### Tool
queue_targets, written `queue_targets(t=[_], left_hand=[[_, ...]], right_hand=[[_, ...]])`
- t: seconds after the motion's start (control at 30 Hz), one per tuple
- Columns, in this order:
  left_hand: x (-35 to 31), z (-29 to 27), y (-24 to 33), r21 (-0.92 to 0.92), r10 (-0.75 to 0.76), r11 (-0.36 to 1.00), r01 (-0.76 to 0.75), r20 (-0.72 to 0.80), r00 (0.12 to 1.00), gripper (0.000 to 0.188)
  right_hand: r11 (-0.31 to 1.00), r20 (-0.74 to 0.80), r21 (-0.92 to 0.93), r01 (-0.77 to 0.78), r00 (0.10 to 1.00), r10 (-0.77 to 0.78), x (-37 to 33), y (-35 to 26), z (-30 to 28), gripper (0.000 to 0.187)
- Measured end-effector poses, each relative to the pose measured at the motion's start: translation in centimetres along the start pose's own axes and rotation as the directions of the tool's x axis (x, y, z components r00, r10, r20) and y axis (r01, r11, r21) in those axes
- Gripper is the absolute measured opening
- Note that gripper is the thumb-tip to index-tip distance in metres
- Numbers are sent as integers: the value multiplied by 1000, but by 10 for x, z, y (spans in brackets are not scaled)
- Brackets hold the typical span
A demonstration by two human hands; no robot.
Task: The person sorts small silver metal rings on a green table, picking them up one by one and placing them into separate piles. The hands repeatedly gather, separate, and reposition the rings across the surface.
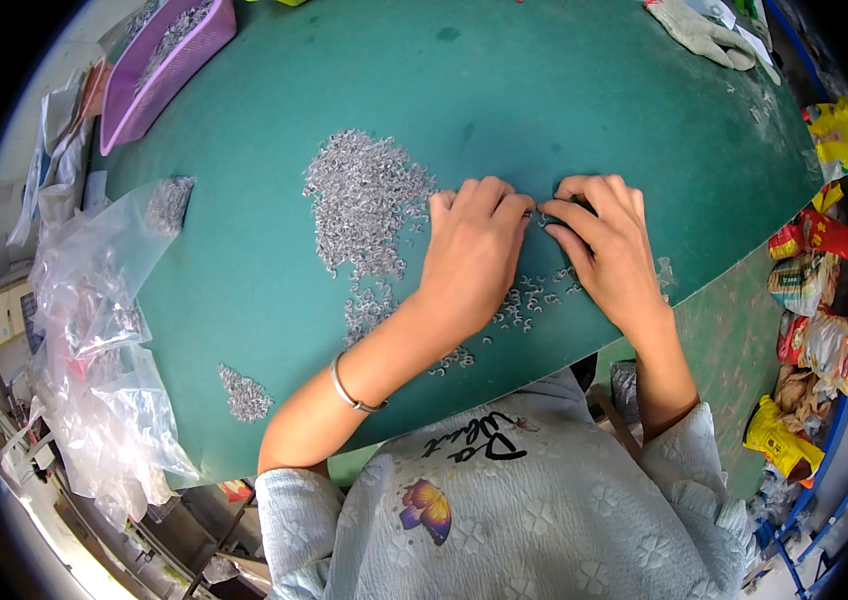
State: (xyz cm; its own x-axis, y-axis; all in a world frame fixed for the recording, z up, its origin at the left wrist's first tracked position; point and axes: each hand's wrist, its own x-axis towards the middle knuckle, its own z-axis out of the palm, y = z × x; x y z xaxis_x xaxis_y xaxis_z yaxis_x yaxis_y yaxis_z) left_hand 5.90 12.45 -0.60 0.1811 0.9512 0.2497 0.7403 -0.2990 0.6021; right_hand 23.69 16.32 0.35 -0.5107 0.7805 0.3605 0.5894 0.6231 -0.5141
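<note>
On the green tabletop [274, 300], my left hand [476, 245] is curled with its fingers bent down, just right of a big heap of small grey metal pieces [359, 200]. What its fingertips hold, if anything, is hidden. Close beside it is my right hand [609, 235], its thumb and forefinger closed around a tiny grey piece [543, 219]. The two hands' fingertips nearly meet there. Loose curved metal pieces [524, 305] lie scattered under and between my wrists, and a smaller cluster [369, 308] sits by my left forearm.
A small separate pile [246, 393] lies at the near left. Clear plastic bags [94, 350] hang over the left edge, one holding metal pieces. A purple basket [169, 75] of pieces stands at the far left. A work glove [704, 35] lies far right; colourful packages [824, 330] are beyond the right edge.
</note>
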Motion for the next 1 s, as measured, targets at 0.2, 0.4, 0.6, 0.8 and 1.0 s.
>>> queue_targets(t=[0.2,0.4,0.6,0.8,1.0], left_hand=[[-3,-4,2,-22,-12,1000,11,-49,999,20],[-5,-6,-3,26,23,999,-23,3,1000,25],[-5,-7,1,33,0,999,2,-50,999,26],[-5,-5,-1,62,-9,998,11,-32,999,22],[-8,-7,-4,35,-16,999,17,-18,1000,21]], right_hand=[[1000,39,-24,5,999,-4,-5,2,-5,15],[994,110,-55,97,990,-90,-11,-7,-17,17],[1000,54,12,17,998,-18,-5,-5,-7,18],[999,44,-36,9,999,-7,-1,-10,4,15],[998,140,0,61,988,-61,-6,-12,-8,13]])
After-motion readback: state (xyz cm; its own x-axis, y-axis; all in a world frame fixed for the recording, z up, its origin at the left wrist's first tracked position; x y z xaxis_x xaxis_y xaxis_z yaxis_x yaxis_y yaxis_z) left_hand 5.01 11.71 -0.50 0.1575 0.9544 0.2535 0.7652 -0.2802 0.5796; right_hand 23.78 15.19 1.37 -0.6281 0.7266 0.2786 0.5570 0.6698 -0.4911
